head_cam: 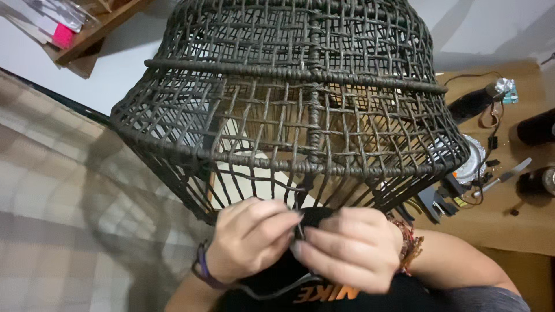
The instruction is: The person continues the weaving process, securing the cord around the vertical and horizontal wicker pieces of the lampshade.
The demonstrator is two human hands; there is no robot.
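My left hand (248, 240) and right hand (347, 248) pinch one dark strand (299, 230) between closed fingers; the woven basket (300, 104) stands just above them, tilted, so its edge is near.

One woven basket (300, 98), two hands (300, 245)

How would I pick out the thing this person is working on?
Find the brown desk cluttered with small tools on the right; left of it, filling the view's middle, stands a large dark woven wicker frame. The left hand and right hand pinch at its lower edge. Nothing else here is open latticework.
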